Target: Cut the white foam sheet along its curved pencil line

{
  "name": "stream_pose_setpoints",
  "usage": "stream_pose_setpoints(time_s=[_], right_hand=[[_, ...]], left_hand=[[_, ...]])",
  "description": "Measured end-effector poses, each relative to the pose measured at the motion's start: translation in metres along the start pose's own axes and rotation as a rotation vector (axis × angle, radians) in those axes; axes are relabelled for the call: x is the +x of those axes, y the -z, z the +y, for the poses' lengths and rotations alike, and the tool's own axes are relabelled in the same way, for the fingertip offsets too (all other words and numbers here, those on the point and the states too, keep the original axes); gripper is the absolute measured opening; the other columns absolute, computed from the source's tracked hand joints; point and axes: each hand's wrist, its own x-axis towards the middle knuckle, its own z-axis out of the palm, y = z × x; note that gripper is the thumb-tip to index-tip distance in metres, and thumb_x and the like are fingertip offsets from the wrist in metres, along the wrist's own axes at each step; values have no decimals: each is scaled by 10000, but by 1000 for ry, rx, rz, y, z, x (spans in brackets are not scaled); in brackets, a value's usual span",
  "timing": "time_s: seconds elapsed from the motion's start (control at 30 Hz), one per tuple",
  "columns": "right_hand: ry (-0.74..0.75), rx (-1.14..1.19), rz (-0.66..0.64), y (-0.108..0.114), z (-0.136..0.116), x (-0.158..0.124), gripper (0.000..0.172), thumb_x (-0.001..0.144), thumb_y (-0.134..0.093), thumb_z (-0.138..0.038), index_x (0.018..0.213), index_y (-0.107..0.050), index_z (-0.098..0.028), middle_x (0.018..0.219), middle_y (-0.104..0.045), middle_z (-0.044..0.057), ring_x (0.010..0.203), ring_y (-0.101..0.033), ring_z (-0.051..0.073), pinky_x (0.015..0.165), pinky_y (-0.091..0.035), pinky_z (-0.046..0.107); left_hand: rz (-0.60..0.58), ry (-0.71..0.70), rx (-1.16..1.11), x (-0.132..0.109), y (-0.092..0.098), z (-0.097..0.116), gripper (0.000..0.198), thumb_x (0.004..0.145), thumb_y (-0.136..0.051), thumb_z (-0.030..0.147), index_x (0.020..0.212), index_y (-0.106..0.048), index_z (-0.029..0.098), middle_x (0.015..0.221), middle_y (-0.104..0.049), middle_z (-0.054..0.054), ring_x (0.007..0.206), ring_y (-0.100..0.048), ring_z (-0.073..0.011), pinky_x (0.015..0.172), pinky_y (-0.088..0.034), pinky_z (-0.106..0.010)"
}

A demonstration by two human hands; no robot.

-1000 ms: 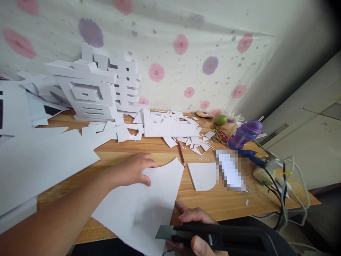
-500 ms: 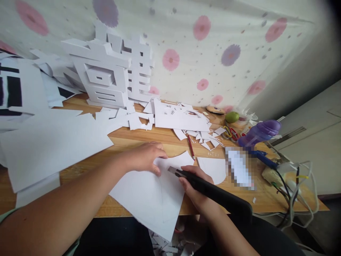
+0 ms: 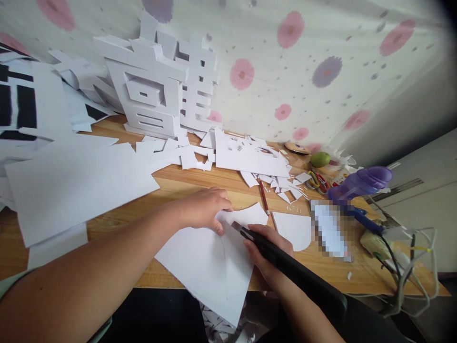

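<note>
My left hand presses down on a white sheet that hangs over the wooden table's front edge, fingers curled on its far corner. My right hand is closed round a long black utility knife. The knife's blade tip rests on the sheet just beside my left fingertips. A curved pencil line runs down the sheet below the blade. A cut white piece with a rounded edge lies to the right of the knife.
Large white block characters stand at the back by the flowered wall. White offcuts, a red pencil, a purple bottle, a green fruit, coloured rings and cables lie on the right. Big white sheets cover the left.
My right hand has lifted the knife from below the table's edge onto the sheet, blade tip near my left fingers. The view has shifted right and closer.
</note>
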Motion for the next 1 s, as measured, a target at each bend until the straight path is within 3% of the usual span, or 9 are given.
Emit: stream_pose_setpoints(time_s=[0.4, 0.53, 1.0], right_hand=[[149, 0, -48, 3, 0, 1, 195, 832, -674, -214, 1023, -661, -248, 821, -717, -4, 686, -676, 148, 636, -552, 248], [186, -4, -60, 2, 3, 0, 205, 822, -671, -190, 1022, -656, -233, 807, -698, 3, 685, -671, 147, 623, -544, 247], [138, -33, -71, 7, -5, -5, 171, 846, -654, -215, 1012, -641, -254, 828, -704, -1, 709, -673, 157, 646, -545, 259]], left_hand=[[-27, 14, -17, 1, 1, -1, 484, 710, -778, 416, 1154, -642, 280, 1157, -582, -48, 1144, -511, -266, 895, -383, -336], [-38, 16, -36, 2, 0, -3, 452, 723, -767, 415, 1133, -621, 292, 1176, -567, -28, 1187, -479, -257, 961, -339, -361], [-56, 31, -55, 3, -2, -5, 436, 740, -694, 487, 1123, -578, 314, 1218, -559, -18, 1205, -458, -268, 982, -303, -400]])
